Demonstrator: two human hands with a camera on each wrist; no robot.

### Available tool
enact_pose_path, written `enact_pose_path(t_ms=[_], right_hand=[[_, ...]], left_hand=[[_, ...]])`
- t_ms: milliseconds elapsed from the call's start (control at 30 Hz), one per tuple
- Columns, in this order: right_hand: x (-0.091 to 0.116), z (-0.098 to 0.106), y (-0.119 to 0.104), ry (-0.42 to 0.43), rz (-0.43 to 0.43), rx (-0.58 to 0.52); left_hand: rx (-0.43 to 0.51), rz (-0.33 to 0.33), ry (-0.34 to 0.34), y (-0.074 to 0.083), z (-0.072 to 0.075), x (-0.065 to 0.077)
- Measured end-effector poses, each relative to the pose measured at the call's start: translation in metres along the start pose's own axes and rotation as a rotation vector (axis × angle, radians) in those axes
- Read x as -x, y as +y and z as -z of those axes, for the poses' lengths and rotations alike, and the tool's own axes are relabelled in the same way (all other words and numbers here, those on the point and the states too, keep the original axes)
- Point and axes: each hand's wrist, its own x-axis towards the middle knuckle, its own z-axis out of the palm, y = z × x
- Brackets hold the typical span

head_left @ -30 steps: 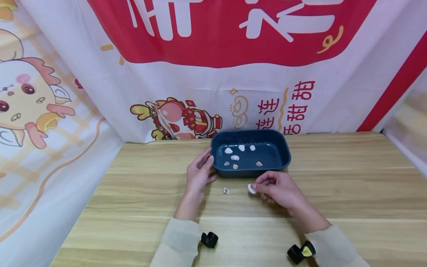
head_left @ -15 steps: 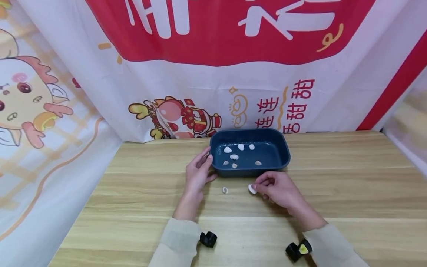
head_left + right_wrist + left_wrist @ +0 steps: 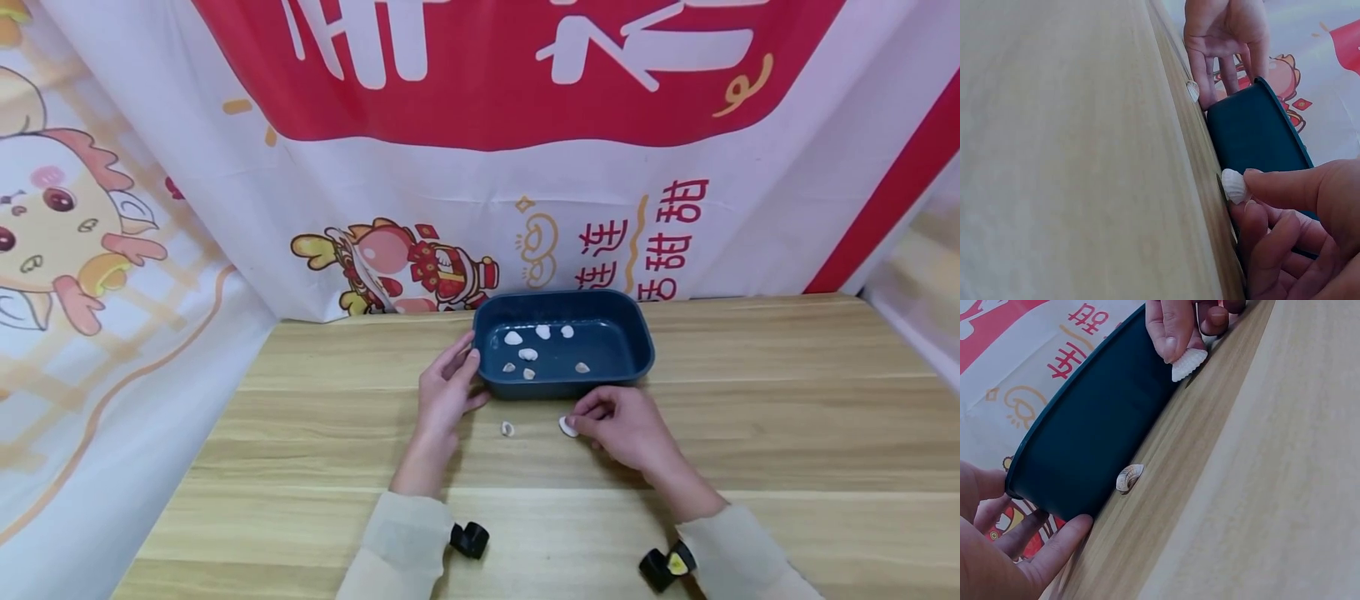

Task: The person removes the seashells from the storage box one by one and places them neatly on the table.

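Observation:
A white ribbed seashell (image 3: 1234, 186) is pinched between the thumb and fingers of my right hand (image 3: 622, 427), just above the table in front of the dark blue basin (image 3: 562, 388). My left hand (image 3: 444, 392) rests against the basin's left end, its fingers fairly straight and spread, the thumb at the rim. Between the hands a small brownish-white shell (image 3: 1129, 479) lies on the table near the basin's front wall. Inside the basin are several shells, among them a white shell (image 3: 528, 355) and a smaller brownish shell (image 3: 582, 367).
The wooden table (image 3: 787, 433) extends to both sides and toward me. Right behind the basin hangs a white and red printed cloth (image 3: 450, 183). Each wrist wears a black camera, such as the left wrist's camera (image 3: 470, 540).
The right hand has lowered and turned slightly with the pinched seashell, which stays almost in place. The left hand, the basin and the other shells have not visibly moved.

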Motion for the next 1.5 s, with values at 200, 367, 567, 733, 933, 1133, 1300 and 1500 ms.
enact_pose_path(t_ms=[200,367,567,733,933,1133,1300,1500], right_hand=[[-0.0002,-0.0004,0.0000,0.003,0.011,0.027],[-0.0012,0.0005,0.0008,0.003,0.014,0.036],[-0.0012,0.0007,0.0010,-0.004,-0.001,0.028],[-0.0009,0.0020,0.0000,-0.012,-0.011,0.021],[0.0004,0.0036,0.0002,-0.014,-0.033,0.005],[-0.0002,0.0049,0.0019,-0.023,-0.032,0.002],[0.0000,0.0057,0.0026,-0.024,-0.033,0.007],[0.0006,0.0065,0.0027,-0.031,-0.041,-0.009]], left_hand=[[-0.010,0.006,0.009,0.0008,0.0009,-0.0006],[-0.004,0.005,0.003,0.0014,0.0005,-0.0016],[0.002,0.007,0.001,0.0009,0.0008,-0.0013],[0.002,0.010,0.007,0.0015,0.0009,-0.0015],[-0.005,0.013,0.007,0.0018,0.0006,-0.0008],[-0.003,0.015,0.008,0.0026,0.0007,-0.0001],[0.000,0.019,0.006,0.0025,0.0009,-0.0002],[-0.005,0.017,0.000,0.0020,0.0011,-0.0006]])
